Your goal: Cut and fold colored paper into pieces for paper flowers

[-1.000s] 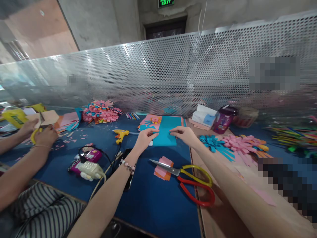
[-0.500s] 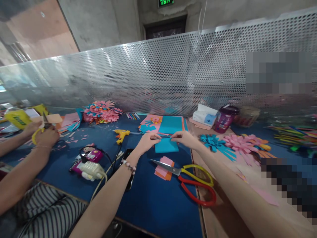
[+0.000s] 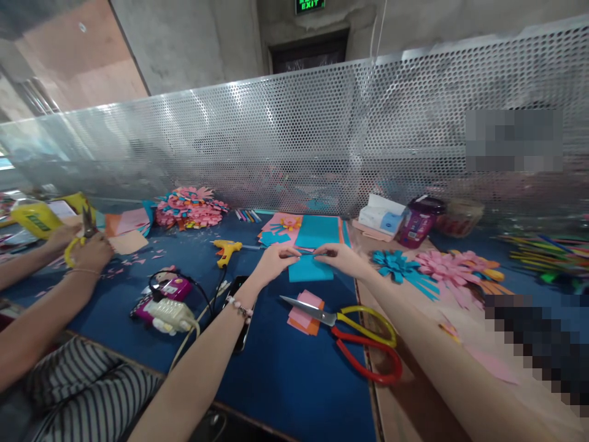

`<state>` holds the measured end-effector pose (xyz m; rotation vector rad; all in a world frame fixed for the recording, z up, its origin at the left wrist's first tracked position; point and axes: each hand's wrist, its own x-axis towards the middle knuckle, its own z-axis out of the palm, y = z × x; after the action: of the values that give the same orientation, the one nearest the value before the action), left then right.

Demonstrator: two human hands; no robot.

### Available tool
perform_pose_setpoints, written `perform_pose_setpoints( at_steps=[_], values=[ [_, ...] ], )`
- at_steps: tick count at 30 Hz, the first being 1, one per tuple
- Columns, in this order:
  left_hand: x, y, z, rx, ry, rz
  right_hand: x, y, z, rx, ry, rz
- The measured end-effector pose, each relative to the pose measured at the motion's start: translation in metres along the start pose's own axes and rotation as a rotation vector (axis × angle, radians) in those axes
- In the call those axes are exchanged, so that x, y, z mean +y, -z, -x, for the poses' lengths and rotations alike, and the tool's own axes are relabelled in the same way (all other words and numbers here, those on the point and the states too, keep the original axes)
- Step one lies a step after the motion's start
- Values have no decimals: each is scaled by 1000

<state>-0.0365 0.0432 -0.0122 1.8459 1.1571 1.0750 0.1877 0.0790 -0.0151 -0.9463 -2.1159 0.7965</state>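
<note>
Lying on the blue tabletop [image 3: 285, 383], on the wearer's side of both grips, large scissors [image 3: 327, 317] point their blades left over small pink and orange paper pieces [image 3: 310, 298], with yellow and red handles to the right. Below the left grip, a phone [image 3: 242, 341] is partly hidden by the forearm. Farther on, a blue paper sheet [image 3: 311, 273] lies between the left grip [image 3: 276, 261] and the right grip [image 3: 341, 258], its visible long axis running left to right, one long edge facing the wearer. Both grips have thumb and fingertips pinched together on its far edge. A yellow glue gun [image 3: 226, 252], left of the left grip, points its nozzle left; a blue paper flower [image 3: 393, 264] and a pink paper flower [image 3: 439, 267] lie right of the right grip. Just beyond both sits a paper stack [image 3: 319, 230], and behind everything stands a perforated metal screen [image 3: 276, 141].
</note>
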Motion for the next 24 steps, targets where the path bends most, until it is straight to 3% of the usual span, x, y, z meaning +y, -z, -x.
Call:
perform_pose_setpoints(
  at_steps=[7,24],
  values=[
    [2,0,0,14,8,29,-3,-1,0,17,-12,-28],
    [-22,-2,-4,-23,63,-27,32,-18,6,37,-207,-269]
  ],
)
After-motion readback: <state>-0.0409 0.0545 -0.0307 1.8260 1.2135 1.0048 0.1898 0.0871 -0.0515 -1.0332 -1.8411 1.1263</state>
